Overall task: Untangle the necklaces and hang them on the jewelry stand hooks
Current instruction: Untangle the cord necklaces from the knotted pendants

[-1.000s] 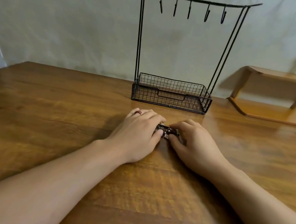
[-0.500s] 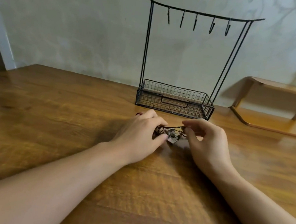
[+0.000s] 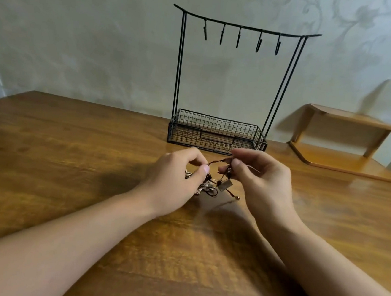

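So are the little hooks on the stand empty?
Empty. All five hooks on the jewelry stand hang bare; the necklaces are bunched between both hands at the table.

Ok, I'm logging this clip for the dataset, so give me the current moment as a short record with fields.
left hand: left hand pinches the cord near the tangle
right hand: right hand pinches the other end of the same cord, raised a little
necklaces: necklaces bunched on the table, still tangled, a small tag hanging
jewelry stand: jewelry stand upright behind the hands
hooks: five hooks, all bare
wire basket: wire basket at the stand's base
table: wooden table
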